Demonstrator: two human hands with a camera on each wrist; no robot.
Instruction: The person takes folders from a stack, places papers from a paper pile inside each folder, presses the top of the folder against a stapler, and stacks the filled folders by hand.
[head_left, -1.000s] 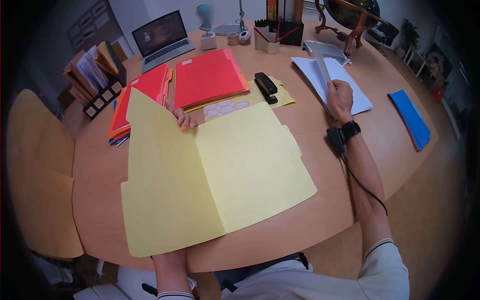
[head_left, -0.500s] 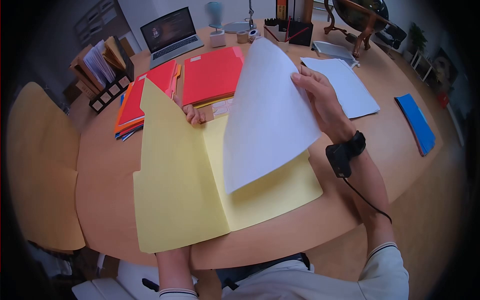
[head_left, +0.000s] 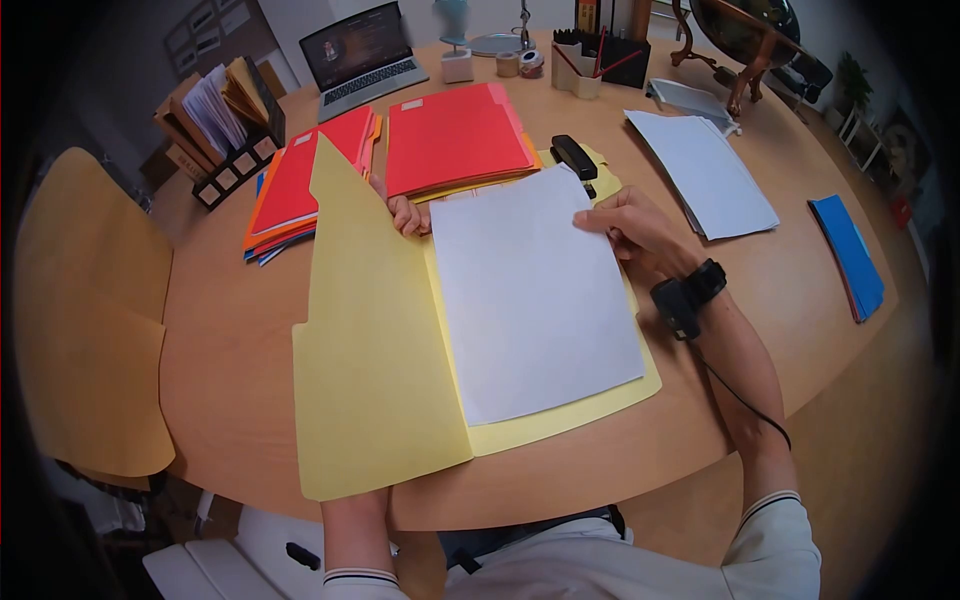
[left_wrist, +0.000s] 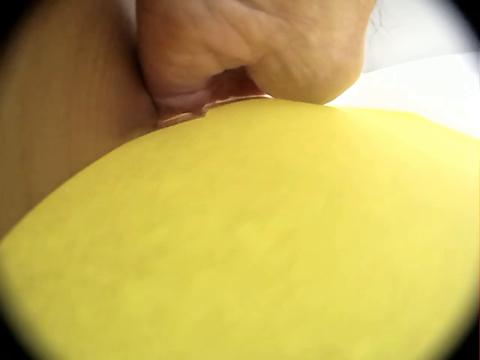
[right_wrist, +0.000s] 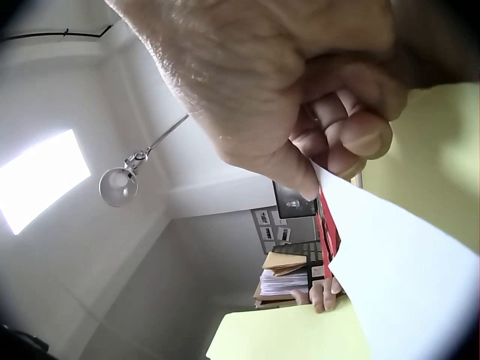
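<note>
A yellow file folder [head_left: 375, 380] lies opened out in front of me, its left flap raised at a slant. My left hand [head_left: 408, 216] grips that flap at its far edge, with fingers showing beside the fold and the forearm hidden behind the flap. In the left wrist view, the curled hand [left_wrist: 255, 45] sits at the folder's edge. A white sheet of paper [head_left: 535, 310] lies over the folder's right half. My right hand [head_left: 645, 232] pinches its upper right edge between thumb and fingers; the right wrist view shows the paper's corner [right_wrist: 337, 191] in that pinch.
Red folders [head_left: 455, 140] lie in stacks beyond, near a black stapler [head_left: 573, 158]. A white paper stack [head_left: 705, 175] is to the right, with blue folders [head_left: 847, 255] farther right. Behind stand a laptop [head_left: 365, 60], a file rack [head_left: 235, 170] and a pen holder [head_left: 577, 75].
My right hand took a white sheet from the stack on the right, brought it left and lowered it onto the folder's right half. The left hand keeps its hold on the flap.
</note>
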